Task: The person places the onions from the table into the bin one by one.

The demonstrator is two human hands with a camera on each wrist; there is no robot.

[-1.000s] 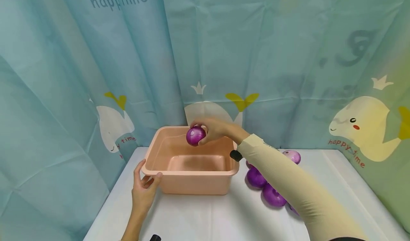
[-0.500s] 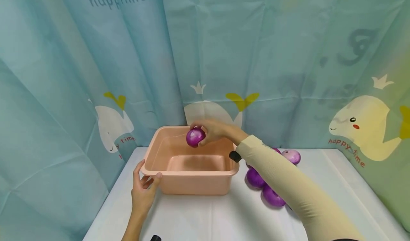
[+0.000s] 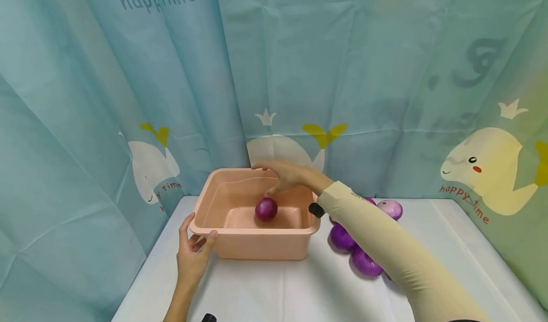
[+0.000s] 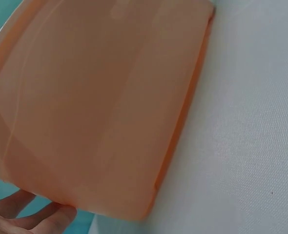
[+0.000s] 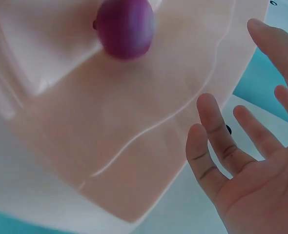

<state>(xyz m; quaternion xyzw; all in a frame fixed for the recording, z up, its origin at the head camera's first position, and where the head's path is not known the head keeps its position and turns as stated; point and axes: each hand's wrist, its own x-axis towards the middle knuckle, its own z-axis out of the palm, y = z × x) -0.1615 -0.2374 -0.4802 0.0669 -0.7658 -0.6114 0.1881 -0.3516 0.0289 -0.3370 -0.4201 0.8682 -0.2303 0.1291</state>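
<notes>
One onion point(image 3: 266, 209) is now seen down inside the pink tub point(image 3: 257, 246), where half a second ago it was held up above the tub by the right hand point(image 3: 286, 175). It has been let go, so this onion is dropped in and the hand is free. The right hand is spread wide, with nothing held, above the tub's 1 o'clock corner. The tub's rim is gripped at 8 o'clock by the left hand point(image 3: 191, 255). The onion is round, purple and shiny, near the tub's middle. More onions point(image 3: 355, 250) are left on the white table point(image 3: 265, 288) at the tub's 3 o'clock side.
</notes>
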